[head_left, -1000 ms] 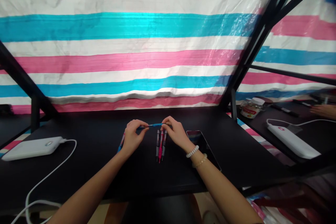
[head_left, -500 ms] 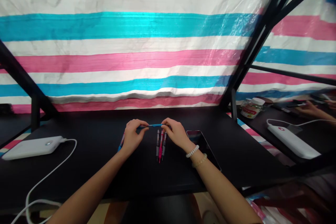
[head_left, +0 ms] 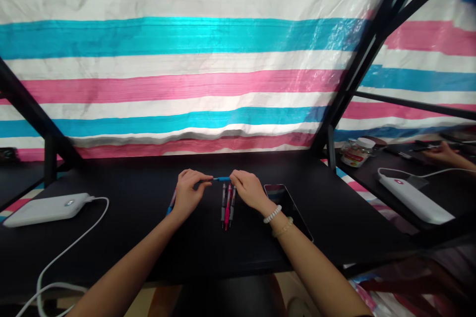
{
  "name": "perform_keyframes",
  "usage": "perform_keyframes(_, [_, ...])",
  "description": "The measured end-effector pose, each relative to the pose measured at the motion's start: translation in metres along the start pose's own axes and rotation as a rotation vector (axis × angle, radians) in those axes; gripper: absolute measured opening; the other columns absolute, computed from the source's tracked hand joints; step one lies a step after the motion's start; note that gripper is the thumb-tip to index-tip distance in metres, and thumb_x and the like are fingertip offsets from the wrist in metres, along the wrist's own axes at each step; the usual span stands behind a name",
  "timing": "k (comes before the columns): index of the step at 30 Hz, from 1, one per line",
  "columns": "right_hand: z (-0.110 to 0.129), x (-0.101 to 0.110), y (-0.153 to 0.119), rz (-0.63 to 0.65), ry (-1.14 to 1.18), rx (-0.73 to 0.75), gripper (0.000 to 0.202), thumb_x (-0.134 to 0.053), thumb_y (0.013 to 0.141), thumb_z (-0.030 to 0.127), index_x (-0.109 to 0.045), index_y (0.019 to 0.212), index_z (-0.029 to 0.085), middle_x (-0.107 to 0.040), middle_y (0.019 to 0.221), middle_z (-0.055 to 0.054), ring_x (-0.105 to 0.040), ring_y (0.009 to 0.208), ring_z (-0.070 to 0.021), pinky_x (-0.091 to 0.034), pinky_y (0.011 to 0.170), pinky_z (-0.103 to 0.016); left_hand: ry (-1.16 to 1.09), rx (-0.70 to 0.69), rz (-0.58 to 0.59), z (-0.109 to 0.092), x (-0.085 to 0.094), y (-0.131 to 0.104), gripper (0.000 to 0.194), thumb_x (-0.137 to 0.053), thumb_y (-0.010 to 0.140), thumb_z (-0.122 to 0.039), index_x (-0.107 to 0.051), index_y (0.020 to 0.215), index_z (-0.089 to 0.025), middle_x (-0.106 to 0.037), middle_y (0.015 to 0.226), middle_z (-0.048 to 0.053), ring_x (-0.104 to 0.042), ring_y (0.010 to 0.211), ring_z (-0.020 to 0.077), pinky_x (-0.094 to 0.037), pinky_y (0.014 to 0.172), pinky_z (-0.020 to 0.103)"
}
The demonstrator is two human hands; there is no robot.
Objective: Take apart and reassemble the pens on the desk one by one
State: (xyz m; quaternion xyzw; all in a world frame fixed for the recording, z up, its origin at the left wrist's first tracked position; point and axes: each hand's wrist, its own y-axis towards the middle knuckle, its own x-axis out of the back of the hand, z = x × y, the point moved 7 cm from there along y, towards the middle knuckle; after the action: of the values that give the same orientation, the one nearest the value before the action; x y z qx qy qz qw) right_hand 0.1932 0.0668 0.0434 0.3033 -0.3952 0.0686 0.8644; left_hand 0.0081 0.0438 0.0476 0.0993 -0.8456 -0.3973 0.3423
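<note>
I held a blue pen point(head_left: 220, 179) level above the black table point(head_left: 130, 237), one end pinched in the closed fingers of my left hand point(head_left: 187, 193) and the other end pinched in my right hand point(head_left: 248, 190). Both hands were curled tight on it, knuckles up, with only a short stretch of the barrel showing between them. Just under my right hand lay three pens point(head_left: 228, 204) side by side on the table, a pink one between two darker ones, pointing toward me. Another pen point(head_left: 171, 204) lay by the heel of my left hand, mostly hidden; it looked pink and blue, though I could not be sure. A dark phone point(head_left: 288, 205) lay flat just to the right of my right wrist, which wore two bead bracelets point(head_left: 277, 220). A white power bank point(head_left: 44, 209) with a white cable point(head_left: 70, 247) sat well off to the left. At the next table to the right, another person's hand point(head_left: 444, 154) rested near a small jar point(head_left: 357, 151).
</note>
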Motion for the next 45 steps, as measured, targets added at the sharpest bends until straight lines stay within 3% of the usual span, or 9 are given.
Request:
perform_keyframes(6, [-0.001,-0.005,-0.001,0.032,0.015,-0.019,0.039,-0.043,0.101,0.028,-0.051,0.063,0.021,-0.051,0.058,0.003,-0.048,0.054,-0.0129,-0.03,0.056,-0.023,0.019,-0.003,-0.074,-0.002,0.006,-0.001,0.012,-0.067,0.085,-0.018,-0.073,0.08,-0.028,-0.076,0.08,-0.001,-0.066,0.077,0.0196,-0.036,0.1,0.047])
perform_keyframes(10, [0.001,-0.003,-0.002,0.024,0.014,-0.001,0.038,-0.042,0.101,0.027,-0.06,0.068,0.02,-0.059,0.062,0.001,-0.054,0.059,-0.0143,-0.036,0.059,-0.024,0.018,-0.004,-0.065,-0.001,0.005,0.0,0.009,-0.069,0.084,-0.019,-0.072,0.079,-0.026,-0.075,0.081,-0.001,-0.066,0.078,0.0202,-0.04,0.094,0.045])
perform_keyframes(15, [0.007,-0.002,-0.003,0.028,-0.001,0.096,0.017,-0.054,0.098,0.028,-0.07,0.104,0.024,-0.072,0.096,-0.004,-0.064,0.088,-0.0187,-0.044,0.075,-0.027,0.003,-0.005,0.032,-0.002,-0.002,0.001,0.006,-0.069,0.083,-0.022,-0.073,0.086,-0.026,-0.075,0.083,0.002,-0.066,0.082,0.0221,-0.044,0.085,0.04])
perform_keyframes(22, [0.004,0.004,-0.002,-0.062,-0.07,0.112,0.017,-0.053,0.098,0.021,-0.068,0.104,0.023,-0.07,0.096,-0.007,-0.063,0.091,-0.0211,-0.045,0.078,-0.03,-0.068,0.067,0.178,0.008,-0.006,0.005,0.032,-0.059,0.09,-0.03,-0.065,0.121,-0.028,-0.076,0.103,0.004,-0.067,0.091,0.0217,-0.05,0.082,0.036])
perform_keyframes(29, [0.006,0.008,-0.002,-0.104,-0.153,0.141,0.019,-0.051,0.1,0.023,-0.068,0.106,0.024,-0.07,0.092,-0.007,-0.06,0.09,-0.0219,-0.043,0.075,-0.03,-0.127,0.144,0.305,0.027,-0.012,0.008,0.019,-0.06,0.09,-0.033,-0.076,0.097,-0.027,-0.075,0.075,-0.001,-0.068,0.073,0.019,-0.051,0.069,0.029])
perform_keyframes(36, [0.004,-0.001,-0.003,-0.037,-0.238,0.146,0.019,-0.053,0.097,0.017,-0.071,0.101,0.022,-0.069,0.082,-0.007,-0.059,0.083,-0.0214,-0.037,0.064,-0.029,-0.133,0.192,0.202,0.034,-0.009,0.005,0.014,-0.07,0.079,-0.024,-0.079,0.09,-0.028,-0.071,0.075,0.001,-0.066,0.069,0.0186,-0.051,0.068,0.031])
perform_keyframes(45, [0.005,-0.003,-0.004,-0.006,-0.173,0.08,0.017,-0.053,0.096,0.017,-0.07,0.095,0.02,-0.07,0.084,-0.006,-0.063,0.078,-0.0196,-0.038,0.067,-0.027,-0.26,0.239,0.08,0.029,-0.003,0.005,0.017,-0.072,0.075,-0.016,-0.08,0.083,-0.029,-0.075,0.079,0.002,-0.063,0.077,0.0212,-0.049,0.087,0.04])
